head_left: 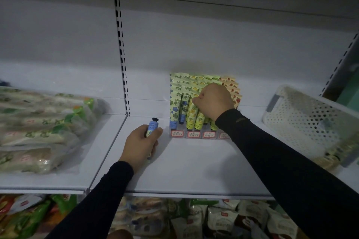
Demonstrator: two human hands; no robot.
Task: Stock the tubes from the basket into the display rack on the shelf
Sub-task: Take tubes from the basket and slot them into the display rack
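Tubes being stocked into the display rack (194, 134) on the shelf (194, 165).

Left of the rack, a blue-capped tube (152, 125) is gripped round its body by the left hand (140, 145); at the rack, a yellow tube (191, 112) appears pinched at its crimped top by the right hand (213, 101); right of the rack stands the basket (303, 120). The tubes are judged light, soft and squeezable, best held mid-body.

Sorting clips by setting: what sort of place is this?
Most likely a small shop aisle. White metal shelving with a slotted upright, a display rack of tubes with handwritten price labels, and packaged snacks on the shelf below point to retail. A white basket sits on the shelf for restocking.
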